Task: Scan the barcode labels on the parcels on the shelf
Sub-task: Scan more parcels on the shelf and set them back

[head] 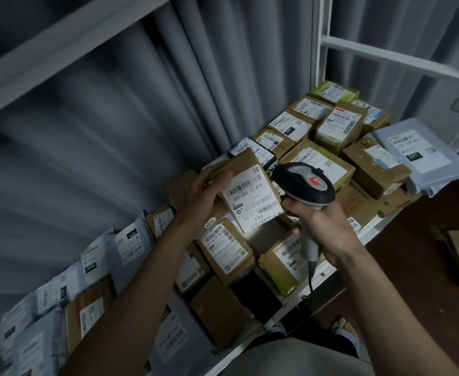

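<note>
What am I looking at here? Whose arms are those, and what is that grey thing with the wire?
This picture comes from a camera worn on a person's head, looking down, so the two arms are that person's own. No robot here. In front is a white shelf piled with parcels: brown cardboard boxes and grey plastic bags, each with a white sticker. The left hand holds up one brown box so its barcode label faces up. The right hand grips a barcode scanner, the grey thing with the wire, its dark head right beside that label. The scanner reads the black stripes. Behind the shelf hangs a grey curtain.
</note>
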